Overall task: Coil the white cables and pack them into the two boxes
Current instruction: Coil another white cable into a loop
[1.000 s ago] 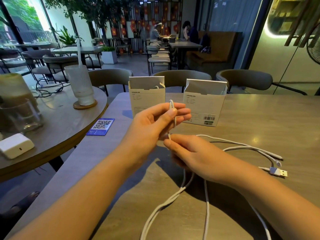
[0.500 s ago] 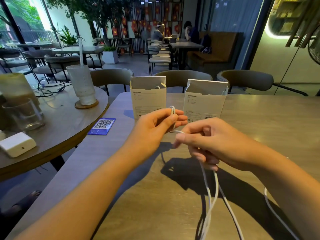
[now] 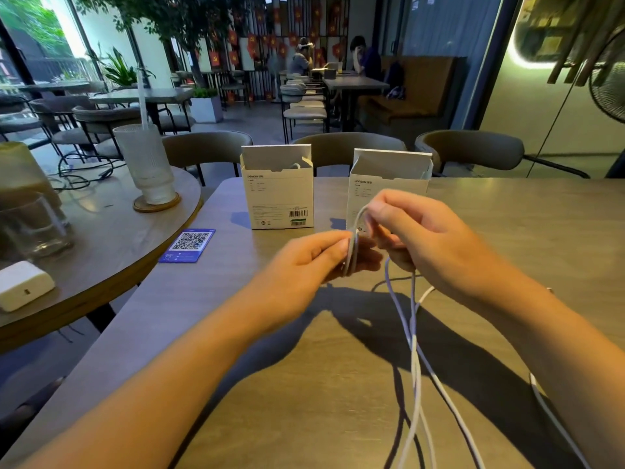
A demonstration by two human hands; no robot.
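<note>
While the left hand [image 3: 316, 257] pinches a small bundle of white cable [image 3: 413, 340] loops between thumb and forefinger, the right hand [image 3: 424, 238] curls its fingers round the same cable just beside it, lifting a strand up and over the top of the coil [image 3: 351, 252]. Both hands hover above the table [image 3: 338, 384], close together, nearly touching at the fingertips. From under the right hand the loose cable drops in several strands toward the near edge, crossing one another on the way; another strand lies on the tabletop to the right, partly hidden under the right forearm. How many cables make up these strands is hard to tell from this view.

Beyond the hands, two white boxes stand upright with their top flaps open. The left box [image 3: 277, 198] has what seems to be a bit of cable showing at its mouth; the right box [image 3: 389, 177] stands directly behind the right hand's fingers and is partly covered by them.

To the left, a blue card with a QR code [image 3: 188, 245] lies flat on the table's far left part. Farther left, a round table [image 3: 101, 238] carries a ribbed tumbler [image 3: 145, 164] with a straw on a coaster, a clear glass [image 3: 32, 225] and a white charger block [image 3: 23, 284].
</note>
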